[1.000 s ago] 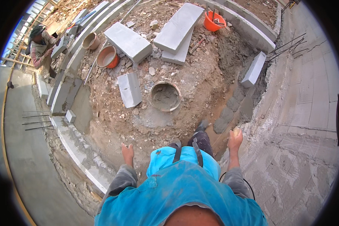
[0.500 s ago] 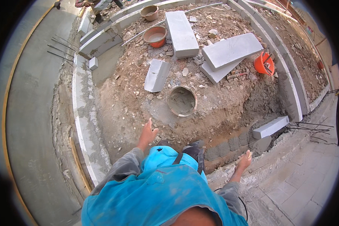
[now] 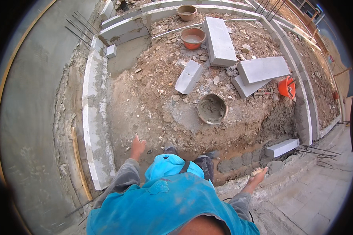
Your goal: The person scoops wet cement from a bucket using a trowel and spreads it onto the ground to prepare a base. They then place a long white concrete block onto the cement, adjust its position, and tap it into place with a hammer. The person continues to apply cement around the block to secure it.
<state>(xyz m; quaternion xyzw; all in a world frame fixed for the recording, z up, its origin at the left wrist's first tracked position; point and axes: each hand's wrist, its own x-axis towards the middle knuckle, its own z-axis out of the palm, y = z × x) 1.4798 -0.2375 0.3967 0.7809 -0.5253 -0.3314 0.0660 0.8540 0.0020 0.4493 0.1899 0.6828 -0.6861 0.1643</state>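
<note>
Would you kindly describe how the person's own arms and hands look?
The left hand and right hand are ungloved. Creased grey fabric sleeves cover the forearms but leave the wrists uncovered, emerging from under a bright blue cloth top.

No label, number or sign can be read, on the blue vest (image 3: 164,201) or elsewhere.

On my feed, a mortar tub (image 3: 213,122) sits on the rubble (image 3: 151,103), a short block (image 3: 189,77) behind-left of it. I see a long block (image 3: 220,44) farther back, two stacked blocks (image 3: 262,70) right of that, then a bucket (image 3: 282,89). The right hand (image 3: 257,178) has a trowel (image 3: 275,167), near another block (image 3: 282,148).
</note>
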